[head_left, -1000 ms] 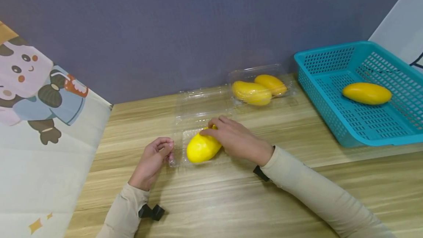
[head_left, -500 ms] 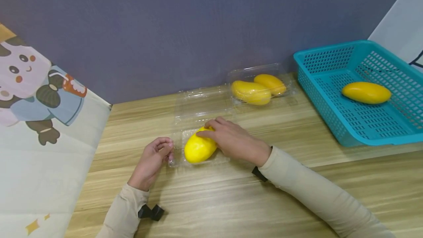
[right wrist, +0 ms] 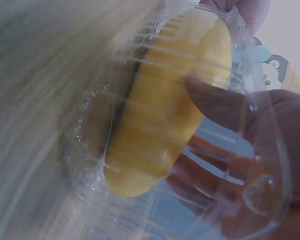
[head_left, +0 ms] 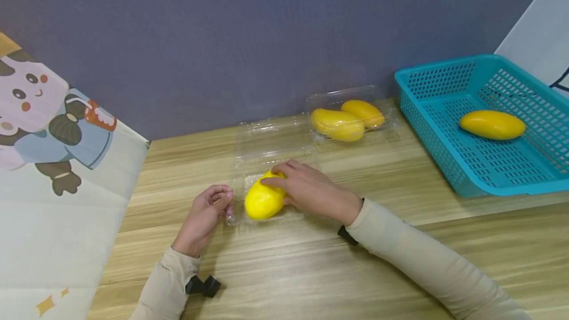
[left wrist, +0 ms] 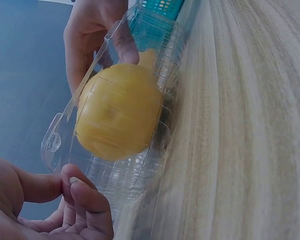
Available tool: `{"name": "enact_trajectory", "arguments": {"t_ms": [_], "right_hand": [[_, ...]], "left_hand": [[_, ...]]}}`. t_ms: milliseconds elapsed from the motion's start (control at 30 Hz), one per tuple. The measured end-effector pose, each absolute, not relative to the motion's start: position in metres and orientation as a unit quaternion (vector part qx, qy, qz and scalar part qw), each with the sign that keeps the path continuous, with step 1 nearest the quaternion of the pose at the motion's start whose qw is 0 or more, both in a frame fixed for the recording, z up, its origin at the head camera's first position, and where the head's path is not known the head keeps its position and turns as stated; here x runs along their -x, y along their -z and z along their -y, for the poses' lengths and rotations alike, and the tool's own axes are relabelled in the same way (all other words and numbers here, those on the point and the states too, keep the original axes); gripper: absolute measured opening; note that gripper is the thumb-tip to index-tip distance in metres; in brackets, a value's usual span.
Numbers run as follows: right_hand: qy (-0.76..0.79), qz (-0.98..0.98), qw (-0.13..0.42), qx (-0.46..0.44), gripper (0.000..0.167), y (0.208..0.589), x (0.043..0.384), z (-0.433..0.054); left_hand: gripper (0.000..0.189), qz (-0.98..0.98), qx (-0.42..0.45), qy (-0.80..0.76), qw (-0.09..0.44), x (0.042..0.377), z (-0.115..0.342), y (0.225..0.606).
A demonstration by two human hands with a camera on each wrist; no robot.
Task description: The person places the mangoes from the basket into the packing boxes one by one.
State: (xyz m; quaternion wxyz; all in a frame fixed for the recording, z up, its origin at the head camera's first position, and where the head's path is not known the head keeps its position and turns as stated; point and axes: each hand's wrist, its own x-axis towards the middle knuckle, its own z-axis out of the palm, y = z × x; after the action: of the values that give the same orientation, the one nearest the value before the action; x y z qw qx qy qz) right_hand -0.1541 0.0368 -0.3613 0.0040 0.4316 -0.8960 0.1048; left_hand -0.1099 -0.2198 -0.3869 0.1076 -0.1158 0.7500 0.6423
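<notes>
A yellow mango lies inside the near half of an opened clear plastic clamshell box, whose lid is folded back toward the wall. My right hand grips the mango from the right, thumb on one side and fingers on the other, as the right wrist view also shows through the clear wall. My left hand pinches the box's left rim between thumb and fingertips. In the left wrist view the mango shows through the clear side, with the pinching left hand below it.
Behind to the right stands another clear clamshell box with two mangoes in it. A turquoise basket at the right holds one mango. A dark wall rises at the table's back edge.
My right hand has shifted a little to the left with the mango, bringing it closer to the box's left side. The left hand has stayed on the rim.
</notes>
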Motion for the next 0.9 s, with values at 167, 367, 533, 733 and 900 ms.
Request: {"name": "enact_trajectory", "arguments": {"t_ms": [167,367,533,733,900], "right_hand": [[-0.115,0.896,0.007,-0.429,0.061,0.361,0.152,-0.035],[-0.118,0.891,0.025,-0.437,0.06,0.363,0.152,-0.033],[-0.12,0.889,0.027,-0.441,0.059,0.364,0.153,-0.03],[-0.119,0.887,0.03,-0.446,0.057,0.365,0.155,-0.026],[-0.115,0.884,0.034,-0.451,0.06,0.365,0.155,-0.023]], "left_hand": [[0.025,-0.749,0.116,-0.643,0.108,0.109,0.22,0.385],[0.03,-0.757,0.121,-0.634,0.102,0.108,0.219,0.384],[0.033,-0.767,0.121,-0.622,0.101,0.107,0.22,0.382],[0.035,-0.776,0.121,-0.61,0.104,0.106,0.22,0.38],[0.036,-0.778,0.12,-0.607,0.108,0.105,0.221,0.38]]}}
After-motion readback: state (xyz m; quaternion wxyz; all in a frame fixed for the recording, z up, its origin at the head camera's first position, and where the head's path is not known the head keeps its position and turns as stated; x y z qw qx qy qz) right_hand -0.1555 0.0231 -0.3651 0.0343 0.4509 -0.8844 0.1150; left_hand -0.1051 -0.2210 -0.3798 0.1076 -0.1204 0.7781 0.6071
